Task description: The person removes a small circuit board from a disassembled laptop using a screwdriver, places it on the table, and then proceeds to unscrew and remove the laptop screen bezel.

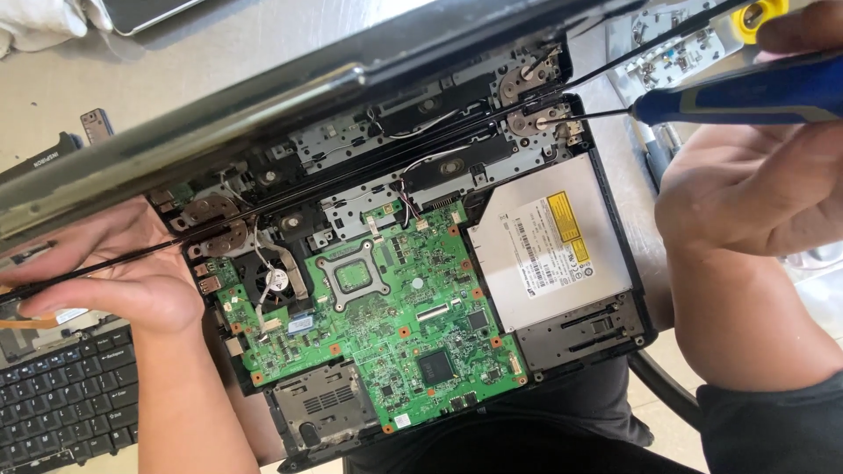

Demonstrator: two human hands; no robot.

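Our right hand (746,189) grips a blue screwdriver (746,95), its tip on a hinge screw (543,124) of the open laptop (395,298). Our left hand (114,268) lies open, steadying the lid (219,132). If the tip slips, it could scratch the green board (386,316).

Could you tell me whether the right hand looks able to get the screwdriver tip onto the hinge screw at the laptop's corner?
Probably yes: the right hand holds the blue-handled screwdriver, and its tip already sits at the metal hinge with nothing covering it; thin black cables run close by.
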